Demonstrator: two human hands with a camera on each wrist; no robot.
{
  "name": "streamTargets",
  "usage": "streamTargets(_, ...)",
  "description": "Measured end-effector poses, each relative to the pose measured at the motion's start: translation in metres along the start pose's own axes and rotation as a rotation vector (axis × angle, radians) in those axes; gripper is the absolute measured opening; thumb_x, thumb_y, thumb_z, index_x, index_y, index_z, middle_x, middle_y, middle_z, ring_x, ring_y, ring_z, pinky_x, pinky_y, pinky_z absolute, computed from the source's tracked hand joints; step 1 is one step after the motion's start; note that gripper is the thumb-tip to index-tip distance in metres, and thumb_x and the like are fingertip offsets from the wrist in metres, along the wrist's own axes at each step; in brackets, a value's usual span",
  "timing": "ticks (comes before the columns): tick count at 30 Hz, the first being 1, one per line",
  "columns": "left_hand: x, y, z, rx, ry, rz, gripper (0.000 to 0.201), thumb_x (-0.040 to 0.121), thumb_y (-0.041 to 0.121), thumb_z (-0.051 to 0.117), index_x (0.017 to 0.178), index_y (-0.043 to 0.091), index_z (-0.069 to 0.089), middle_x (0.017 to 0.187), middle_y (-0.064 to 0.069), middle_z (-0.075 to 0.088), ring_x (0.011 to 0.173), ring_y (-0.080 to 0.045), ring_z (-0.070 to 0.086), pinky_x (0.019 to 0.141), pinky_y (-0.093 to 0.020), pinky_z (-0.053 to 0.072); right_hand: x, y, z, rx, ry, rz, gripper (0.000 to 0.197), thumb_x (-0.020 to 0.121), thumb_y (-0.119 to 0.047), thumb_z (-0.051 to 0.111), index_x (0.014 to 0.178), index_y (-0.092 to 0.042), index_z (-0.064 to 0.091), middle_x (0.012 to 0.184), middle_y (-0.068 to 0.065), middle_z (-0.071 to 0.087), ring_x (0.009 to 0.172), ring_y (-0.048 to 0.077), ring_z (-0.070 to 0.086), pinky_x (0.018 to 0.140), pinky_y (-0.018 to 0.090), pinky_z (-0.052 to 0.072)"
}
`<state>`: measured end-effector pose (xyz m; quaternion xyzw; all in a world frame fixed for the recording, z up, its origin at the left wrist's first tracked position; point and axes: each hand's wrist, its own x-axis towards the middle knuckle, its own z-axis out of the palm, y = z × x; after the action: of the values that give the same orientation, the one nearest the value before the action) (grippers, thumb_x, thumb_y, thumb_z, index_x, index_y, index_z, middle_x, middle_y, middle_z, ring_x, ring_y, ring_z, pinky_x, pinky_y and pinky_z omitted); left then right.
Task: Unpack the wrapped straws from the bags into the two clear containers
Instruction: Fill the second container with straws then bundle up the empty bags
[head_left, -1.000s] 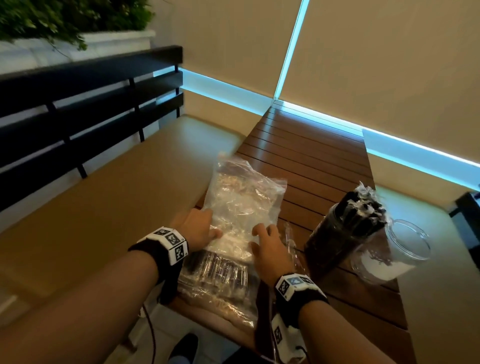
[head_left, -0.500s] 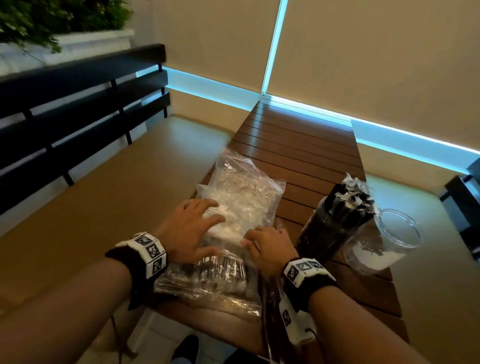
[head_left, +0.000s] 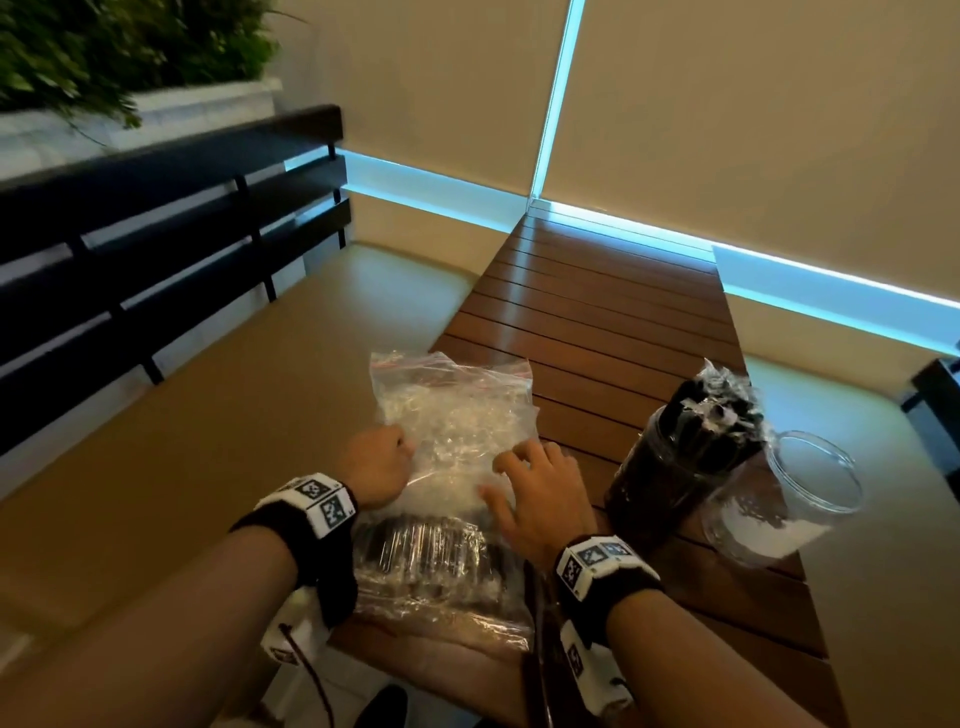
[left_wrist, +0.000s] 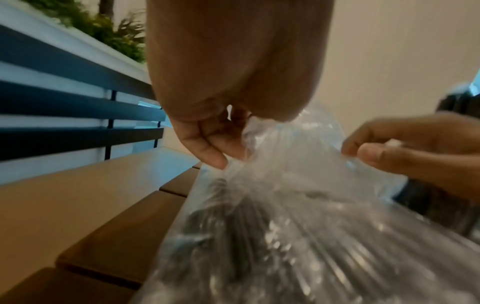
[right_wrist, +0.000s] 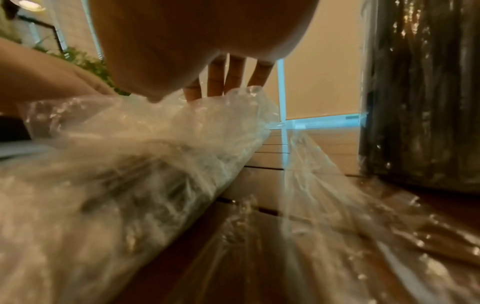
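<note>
A clear plastic bag (head_left: 452, 421) with a red zip strip lies on the slatted wooden table (head_left: 597, 322). Its near part (head_left: 431, 566) holds wrapped black straws. My left hand (head_left: 382, 462) grips the bag's left side with curled fingers (left_wrist: 215, 148). From the right, my right hand (head_left: 535, 483) pinches the film between thumb (left_wrist: 376, 158) and finger. To the right stands a clear container (head_left: 685, 467) packed with black wrapped straws. Beside it is a second clear container (head_left: 789, 493) with only something white at its bottom.
Loose flat plastic film (right_wrist: 363, 216) lies on the table between the bag and the full container (right_wrist: 415, 92). A tan bench (head_left: 182, 415) with a black slatted back (head_left: 156, 249) runs along the left. The far half of the table is bare wood.
Both hands lay flat on the bag before. Now the left hand's fingers have curled round the left side and the right hand has taken hold of the film.
</note>
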<state>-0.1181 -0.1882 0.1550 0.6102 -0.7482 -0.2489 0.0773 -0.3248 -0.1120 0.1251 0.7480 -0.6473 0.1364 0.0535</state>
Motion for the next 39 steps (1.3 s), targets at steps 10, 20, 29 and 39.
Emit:
streamTargets(10,-0.007,-0.017,0.006,0.289,0.149,0.440,0.063,0.085,0.077,0.043,0.117,0.024,0.051,0.118,0.003,0.051,0.090,-0.010,0.057,0.073,-0.025,0.050,0.014,0.001,-0.002,-0.047,-0.300,-0.081,0.040,0.101,-0.042,0.026,0.114,-0.027,0.060,0.118,-0.006,0.056,0.111,0.020,0.048,0.098,0.040,0.031)
streamTargets(20,0.000,-0.025,-0.011,0.214,0.126,0.475,0.049,0.093,0.058,0.018,0.105,0.024,0.052,0.088,0.013,0.052,0.074,-0.006,0.047,0.075,-0.029,0.041,0.029,0.003,-0.016,0.311,-0.210,0.038,0.048,0.095,-0.065,0.027,0.113,-0.027,0.047,0.106,-0.008,0.051,0.082,0.012,0.054,0.071,0.032,0.046)
streamTargets(29,0.012,-0.017,0.001,-0.041,-0.003,0.128,0.037,0.102,0.021,0.036,0.078,0.001,0.057,0.097,-0.017,0.065,0.077,-0.025,0.060,0.065,-0.029,0.044,0.031,-0.012,-0.017,-0.080,0.074,-0.171,0.046,0.089,-0.061,0.042,0.116,-0.027,0.057,0.111,0.000,0.059,0.096,0.021,0.055,0.083,0.041,0.045)
streamTargets(39,-0.003,-0.019,0.010,0.499,0.150,0.473,0.049,0.096,0.061,0.028,0.119,0.027,0.056,0.129,0.000,0.054,0.118,-0.017,0.051,0.109,-0.042,0.039,0.026,-0.011,-0.011,0.001,-0.315,-0.114,0.059,0.087,-0.052,0.052,0.139,-0.027,0.039,0.140,0.000,0.045,0.128,0.026,0.042,0.107,0.051,0.035)
